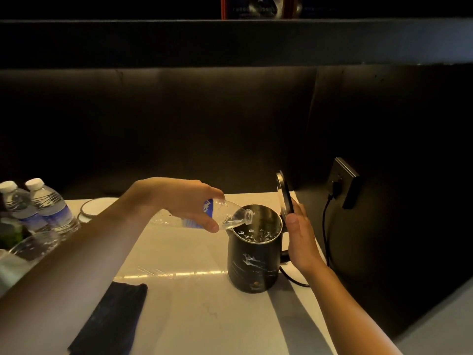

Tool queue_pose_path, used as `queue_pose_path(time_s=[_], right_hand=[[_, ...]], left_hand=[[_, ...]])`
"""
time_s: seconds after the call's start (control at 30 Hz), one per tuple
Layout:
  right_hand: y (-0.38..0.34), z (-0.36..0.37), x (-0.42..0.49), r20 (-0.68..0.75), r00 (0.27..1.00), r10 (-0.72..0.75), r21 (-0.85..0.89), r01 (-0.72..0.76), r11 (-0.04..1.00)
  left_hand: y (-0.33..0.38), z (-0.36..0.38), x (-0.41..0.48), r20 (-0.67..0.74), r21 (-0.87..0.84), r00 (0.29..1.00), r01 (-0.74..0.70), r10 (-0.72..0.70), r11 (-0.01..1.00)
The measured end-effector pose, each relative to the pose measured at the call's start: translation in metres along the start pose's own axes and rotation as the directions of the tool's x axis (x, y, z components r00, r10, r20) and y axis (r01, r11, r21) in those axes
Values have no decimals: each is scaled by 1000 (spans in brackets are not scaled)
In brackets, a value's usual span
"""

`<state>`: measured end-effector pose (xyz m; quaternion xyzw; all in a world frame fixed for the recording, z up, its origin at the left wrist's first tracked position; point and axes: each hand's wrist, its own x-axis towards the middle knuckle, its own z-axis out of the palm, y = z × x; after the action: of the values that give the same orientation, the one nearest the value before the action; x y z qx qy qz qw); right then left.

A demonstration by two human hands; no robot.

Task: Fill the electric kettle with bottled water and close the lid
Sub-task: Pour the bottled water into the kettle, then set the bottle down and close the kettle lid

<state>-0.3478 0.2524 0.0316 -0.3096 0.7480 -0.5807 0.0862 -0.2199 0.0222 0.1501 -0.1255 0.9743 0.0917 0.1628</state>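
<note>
While tipped in left hand [184,198], bottle [217,213] over kettle [253,262].

The kettle [252,262] has a glossy black marbled shell and a shiny metal inside. The tilted bottle [204,218] is thin clear plastic, as are two capped bottles [48,206] far left. The countertop [194,316] looks smooth, pale and polished; the near dark cloth [112,319] is matt.
</note>
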Motion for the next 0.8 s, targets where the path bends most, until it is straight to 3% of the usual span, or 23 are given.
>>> queue_pose_path(time_s=[0.13, 0.33, 0.5, 0.63, 0.8], right_hand=[[-2, 1, -2, 2, 1000, 12, 13, -12, 1000], [0, 5, -7, -41, 998, 42, 88, -38, 995], [-5, 8, -11, -50, 998, 44, 101, -38, 994], [0, 10, -8, -67, 997, 33, 71, -28, 997], [13, 12, -6, -76, 997, 25, 34, -22, 999]], left_hand=[[-15, 25, -8, -64, -192, 998, -26, 14, 981], [-45, 84, -19, -263, -498, 965, -121, -17, 858], [-78, 138, -24, -432, -714, 869, -166, -241, 680], [-103, 169, -28, -440, -856, 791, -228, -424, 464], [-126, 187, -29, -412, -897, 718, -209, -561, 391]])
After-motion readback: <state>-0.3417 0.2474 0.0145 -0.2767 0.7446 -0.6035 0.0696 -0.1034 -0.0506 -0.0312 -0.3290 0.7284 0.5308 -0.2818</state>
